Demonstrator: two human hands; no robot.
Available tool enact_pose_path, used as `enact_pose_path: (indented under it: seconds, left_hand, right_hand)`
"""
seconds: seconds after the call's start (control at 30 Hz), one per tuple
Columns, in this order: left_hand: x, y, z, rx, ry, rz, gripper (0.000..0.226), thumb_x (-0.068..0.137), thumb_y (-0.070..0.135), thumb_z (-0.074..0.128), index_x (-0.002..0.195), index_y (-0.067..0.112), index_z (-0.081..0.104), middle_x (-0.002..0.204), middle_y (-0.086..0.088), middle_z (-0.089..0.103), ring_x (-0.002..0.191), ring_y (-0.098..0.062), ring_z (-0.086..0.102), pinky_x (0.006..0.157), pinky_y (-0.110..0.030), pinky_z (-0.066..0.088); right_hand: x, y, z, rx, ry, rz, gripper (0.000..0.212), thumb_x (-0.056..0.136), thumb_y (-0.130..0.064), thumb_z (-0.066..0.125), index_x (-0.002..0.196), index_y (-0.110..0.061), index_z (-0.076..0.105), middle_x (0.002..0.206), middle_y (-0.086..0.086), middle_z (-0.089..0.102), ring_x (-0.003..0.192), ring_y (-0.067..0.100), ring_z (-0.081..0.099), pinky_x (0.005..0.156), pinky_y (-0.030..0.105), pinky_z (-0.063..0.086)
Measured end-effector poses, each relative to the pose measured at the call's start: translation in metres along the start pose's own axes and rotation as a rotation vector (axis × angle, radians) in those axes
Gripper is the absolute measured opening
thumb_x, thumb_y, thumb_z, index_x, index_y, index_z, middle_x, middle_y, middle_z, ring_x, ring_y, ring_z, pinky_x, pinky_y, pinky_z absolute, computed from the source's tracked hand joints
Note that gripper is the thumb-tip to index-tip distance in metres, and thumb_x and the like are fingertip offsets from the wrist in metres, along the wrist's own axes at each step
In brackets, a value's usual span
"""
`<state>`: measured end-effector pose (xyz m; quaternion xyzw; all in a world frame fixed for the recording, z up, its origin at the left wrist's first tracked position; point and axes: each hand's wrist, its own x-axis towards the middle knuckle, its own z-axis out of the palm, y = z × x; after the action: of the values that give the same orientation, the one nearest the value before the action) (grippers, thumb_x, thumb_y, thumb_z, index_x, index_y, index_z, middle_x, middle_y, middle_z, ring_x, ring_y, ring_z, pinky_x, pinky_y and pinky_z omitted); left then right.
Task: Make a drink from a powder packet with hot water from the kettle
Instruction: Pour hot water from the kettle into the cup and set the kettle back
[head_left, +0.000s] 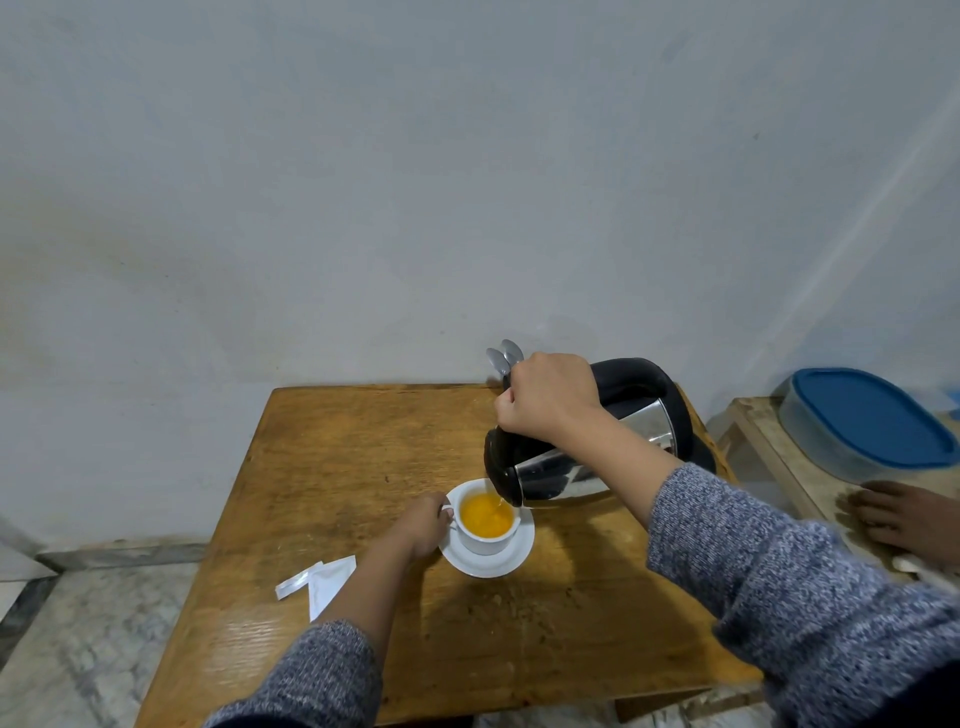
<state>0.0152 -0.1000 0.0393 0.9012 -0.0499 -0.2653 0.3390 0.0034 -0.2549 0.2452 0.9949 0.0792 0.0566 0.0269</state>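
Observation:
A white cup (485, 540) on a white saucer (488, 564) stands in the middle of the wooden table (322, 467). Orange liquid fills the cup. My right hand (545, 397) grips the black handle of a steel kettle (597, 457), which is tilted with its spout over the cup, pouring. My left hand (423, 525) holds the cup's handle on its left side. A torn white packet (324, 582) lies flat on the table left of my left forearm.
Two spoon bowls (501, 358) stick up behind my right hand at the table's back edge. A container with a blue lid (867, 421) sits on a low wooden stand at the right, with a bare foot (909, 514) beside it. The wall is close behind.

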Motion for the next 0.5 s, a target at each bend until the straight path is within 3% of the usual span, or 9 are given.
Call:
enact_pose_path:
  seconds: [0.2, 0.3, 0.4, 0.5]
  left_hand:
    - [-0.0006, -0.0004, 0.0005, 0.0, 0.012, 0.006, 0.027, 0.097, 0.022, 0.039, 0.114, 0.011, 0.056, 0.117, -0.014, 0.061, 0.091, -0.019, 0.052, 0.079, -0.03, 0.04]
    - [-0.0004, 0.0003, 0.001, 0.005, 0.013, 0.008, 0.027, 0.097, 0.022, 0.039, 0.114, 0.01, 0.055, 0.118, -0.014, 0.061, 0.091, -0.019, 0.051, 0.078, -0.03, 0.039]
    - [-0.0001, 0.0006, 0.0008, 0.004, 0.017, 0.007, 0.028, 0.097, 0.021, 0.038, 0.116, 0.009, 0.056, 0.12, -0.015, 0.06, 0.092, -0.019, 0.05, 0.078, -0.03, 0.038]
    - [-0.0001, 0.0002, 0.0005, 0.008, 0.012, 0.006, 0.029, 0.097, 0.022, 0.038, 0.116, 0.009, 0.055, 0.12, -0.015, 0.06, 0.092, -0.019, 0.05, 0.078, -0.03, 0.038]
  right_hand:
    - [-0.0019, -0.0025, -0.0014, -0.001, 0.004, 0.009, 0.021, 0.085, -0.025, 0.045, 0.069, -0.012, 0.048, 0.07, 0.0, 0.033, 0.052, 0.012, 0.028, 0.052, 0.025, 0.029]
    - [-0.0041, -0.0025, -0.004, -0.016, 0.005, -0.011, 0.025, 0.086, -0.024, 0.045, 0.073, -0.008, 0.059, 0.07, 0.0, 0.041, 0.063, 0.01, 0.037, 0.049, 0.023, 0.027]
    - [-0.0055, -0.0039, -0.0058, -0.04, 0.002, -0.031, 0.028, 0.087, -0.024, 0.045, 0.063, -0.009, 0.049, 0.102, 0.01, 0.066, 0.08, 0.018, 0.036, 0.047, 0.022, 0.022]
    - [-0.0057, -0.005, -0.007, -0.062, 0.006, -0.05, 0.024, 0.087, -0.022, 0.045, 0.066, -0.009, 0.045, 0.113, 0.014, 0.066, 0.081, 0.018, 0.034, 0.049, 0.025, 0.027]
